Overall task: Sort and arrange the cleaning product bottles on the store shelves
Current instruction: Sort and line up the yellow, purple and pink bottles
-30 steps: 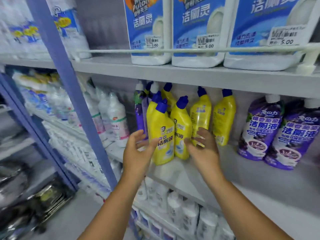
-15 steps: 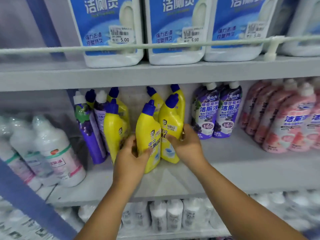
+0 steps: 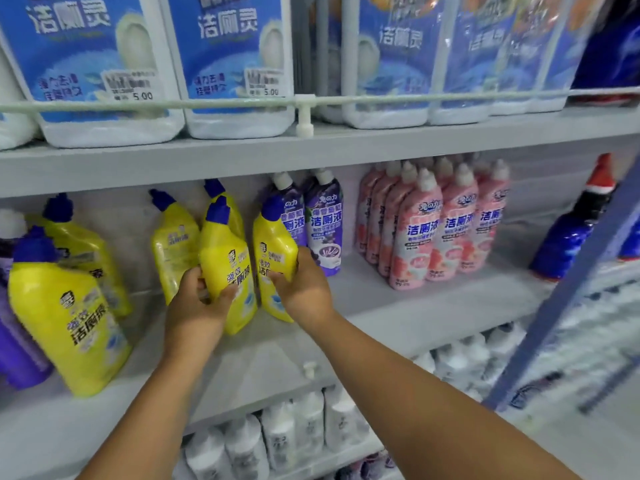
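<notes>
On the grey middle shelf stand several yellow bottles with blue caps. My left hand grips one yellow bottle low on its body. My right hand grips a second yellow bottle just to its right, beside two purple bottles. Both held bottles lean slightly and rest on the shelf. Another yellow bottle stands behind my left hand. Two more yellow bottles lean at the far left.
Pink bottles fill the shelf to the right, with a dark blue red-capped bottle beyond them. Large blue-and-white jugs sit on the top shelf behind a rail. White bottles stand below. A blue upright slants at right.
The view has swung right and closer. Both hands have slid the two yellow bottles rightward, and the right one now stands against the purple bottles.
</notes>
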